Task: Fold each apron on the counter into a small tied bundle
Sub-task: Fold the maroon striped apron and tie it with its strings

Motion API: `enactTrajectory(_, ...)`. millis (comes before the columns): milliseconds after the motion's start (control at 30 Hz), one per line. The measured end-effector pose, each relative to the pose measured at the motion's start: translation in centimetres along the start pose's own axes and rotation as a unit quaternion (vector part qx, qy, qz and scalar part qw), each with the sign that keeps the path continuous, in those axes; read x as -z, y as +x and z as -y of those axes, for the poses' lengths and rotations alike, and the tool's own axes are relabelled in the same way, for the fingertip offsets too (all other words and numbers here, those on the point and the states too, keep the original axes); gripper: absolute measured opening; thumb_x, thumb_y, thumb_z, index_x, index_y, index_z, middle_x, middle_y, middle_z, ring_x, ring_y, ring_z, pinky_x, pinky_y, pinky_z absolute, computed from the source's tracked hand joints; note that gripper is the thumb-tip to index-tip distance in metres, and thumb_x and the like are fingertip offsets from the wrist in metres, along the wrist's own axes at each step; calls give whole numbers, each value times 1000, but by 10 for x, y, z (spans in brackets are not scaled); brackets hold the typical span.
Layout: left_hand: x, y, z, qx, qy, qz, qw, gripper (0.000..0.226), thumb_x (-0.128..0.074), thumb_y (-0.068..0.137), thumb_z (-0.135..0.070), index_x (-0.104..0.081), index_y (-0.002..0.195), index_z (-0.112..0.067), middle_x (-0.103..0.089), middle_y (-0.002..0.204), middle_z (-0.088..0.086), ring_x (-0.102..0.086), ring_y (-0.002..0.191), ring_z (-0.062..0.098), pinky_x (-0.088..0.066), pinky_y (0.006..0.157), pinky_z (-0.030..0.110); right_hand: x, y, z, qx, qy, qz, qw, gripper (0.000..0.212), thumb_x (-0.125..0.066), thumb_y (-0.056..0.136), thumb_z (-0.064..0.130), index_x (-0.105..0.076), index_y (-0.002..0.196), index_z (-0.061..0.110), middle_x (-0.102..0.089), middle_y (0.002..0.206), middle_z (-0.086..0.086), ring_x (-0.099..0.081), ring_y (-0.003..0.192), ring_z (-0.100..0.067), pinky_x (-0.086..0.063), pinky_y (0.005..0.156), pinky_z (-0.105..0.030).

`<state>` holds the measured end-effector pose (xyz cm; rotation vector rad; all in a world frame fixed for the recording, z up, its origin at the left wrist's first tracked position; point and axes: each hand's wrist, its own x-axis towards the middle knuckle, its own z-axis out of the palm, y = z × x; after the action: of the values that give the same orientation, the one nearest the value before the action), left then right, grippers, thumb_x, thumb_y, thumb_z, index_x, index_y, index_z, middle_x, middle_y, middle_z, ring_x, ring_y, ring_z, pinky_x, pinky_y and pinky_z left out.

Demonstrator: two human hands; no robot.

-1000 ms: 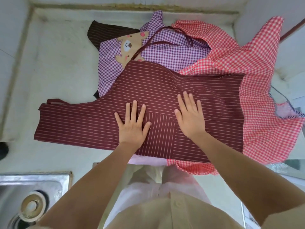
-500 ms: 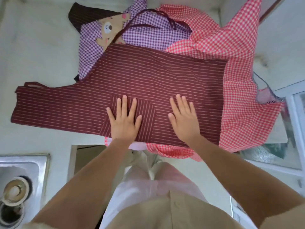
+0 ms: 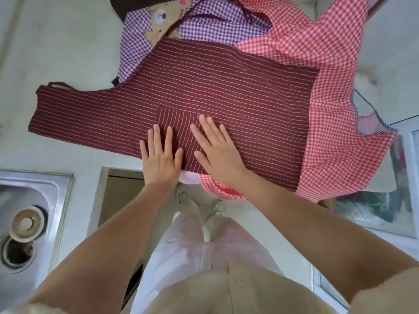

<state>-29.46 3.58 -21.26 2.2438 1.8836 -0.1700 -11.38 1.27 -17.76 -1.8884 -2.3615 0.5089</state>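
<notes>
Your left hand (image 3: 159, 159) lay flat on the maroon cotton apron with thin pale stripes (image 3: 226, 87), fingers straight and slightly spread, the heel of the palm at the apron's near hem by the front edge of the pale stone counter (image 3: 56, 53). Your right hand (image 3: 217, 152) was just beside it, also flat and open, fingers fanned and angled toward the back left. The fingertips of both hands rested on the apron's square patch pocket (image 3: 176, 118), whose stripes ran crosswise to the rest.

The maroon apron was spread wide along the counter's front edge. Its left panel reached over bare counter toward the left edge. Its bib overlapped the purple-and-white gingham apron with a tan bear patch (image 3: 204, 26) near the back edge. Its right part lay over the red-and-white gingham apron (image 3: 328, 53), which filled the counter's right side and drooped over the front edge under your right wrist. A stainless steel sink (image 3: 54, 193) with a round drain strainer (image 3: 25, 223) sat at the front left corner.
</notes>
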Motion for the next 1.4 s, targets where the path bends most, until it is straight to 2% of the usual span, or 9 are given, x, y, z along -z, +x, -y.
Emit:
enactTrajectory(133,6,-12,31,33,-34,3,999,58,-15,102,-44,-15,156,-22,-9,163,11,-5,150,29,-7,122,45,-25,6,17,1,-16,80,997,55,-20,105,41,-9,157,26,2,165,0,6,151,-16,7,122,-39)
enactTrajectory(300,34,-9,75,226,-223,-114,941,44,-43,99,-27,-46,137,-4,-42,136,19,-39,123,34,-33,103,43,-18,31,32,-45,24,-55,997,47,-30,95,41,-63,119,17,-56,131,-5,-50,122,-27,-37,100,-46)
enactTrajectory(567,89,35,131,540,-595,-83,590,47,-51,98,-30,-43,136,-3,-55,128,11,-56,115,28,-43,88,35,-25,91,105,27,82,57,995,57,-42,101,29,-23,155,28,-13,163,1,-15,147,-20,-15,117,-43)
enactTrajectory(700,94,48,151,502,-663,-40,553,49,-62,93,-26,-49,133,-1,-54,137,15,-54,125,31,-47,95,37,-33,91,104,16,64,83,994,54,-43,101,30,-27,153,30,-11,164,4,-6,150,-16,-6,118,-39)
enactTrajectory(967,98,58,142,344,-618,-195,679,22,-59,85,-16,-60,107,-12,-65,105,5,-63,89,15,-51,87,31,-23,98,99,-75,316,75,943,43,-52,100,20,-48,142,26,-40,152,6,-31,142,-13,-20,120,-45)
enactTrajectory(1133,116,49,84,42,-468,-146,871,11,-56,90,-14,-54,80,-10,-52,72,-2,-50,76,18,-42,77,27,5,96,90,-229,615,22,754,38,-41,104,29,-50,139,16,-62,132,-1,-53,128,-21,-34,115,-41)
enactTrajectory(1233,117,39,45,-203,-357,-122,904,21,-60,84,-11,-48,67,-12,-44,60,-6,-46,62,17,-46,66,38,19,83,68,-279,725,-4,630,44,-29,106,36,-50,136,13,-71,103,6,-59,114,-18,-43,104,-35)
enactTrajectory(1333,93,40,16,-401,-202,-80,890,9,-68,76,-12,-66,82,-4,-62,114,17,-60,100,30,-51,87,45,28,52,36,-345,763,-72,542,44,-24,106,36,-59,121,14,-70,103,-3,-63,99,-20,-49,88,-34)
enactTrajectory(1400,76,38,0,-458,-154,-15,876,15,-69,79,-11,-67,92,-3,-27,157,18,-38,138,36,-39,108,47,28,24,9,-372,783,-129,482,49,-26,105,37,-57,131,10,-69,114,-9,-63,105,-26,-52,91,-39)
